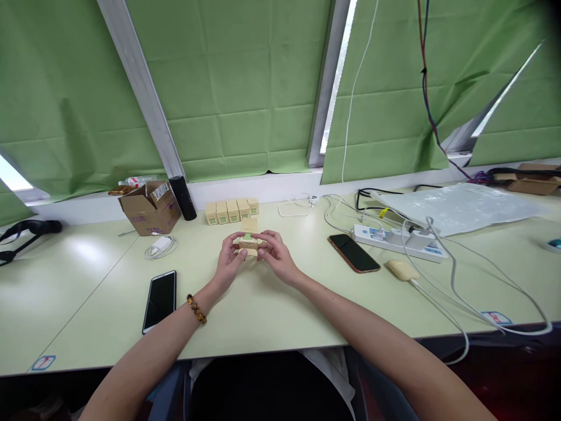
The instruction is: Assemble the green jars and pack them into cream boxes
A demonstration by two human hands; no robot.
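Note:
Between both hands is a small kraft cardboard box [249, 246] with a flap standing up at its far side and another folded toward me. Something green and white shows at its top. The fingers of my left hand [228, 257] close around the box's left side, thumb at the near edge. From the right, my right hand [277, 258] grips it the same way. Just beyond the hands, several similar small kraft boxes [232, 211] with green labels stand in a row.
A white phone [160, 301] lies left and a dark phone [354, 253] right. Behind are an open carton [151, 209] and a black cylinder [183, 197]. A power strip [400, 242], loose cables and a tan earbud case [402, 270] occupy the right side.

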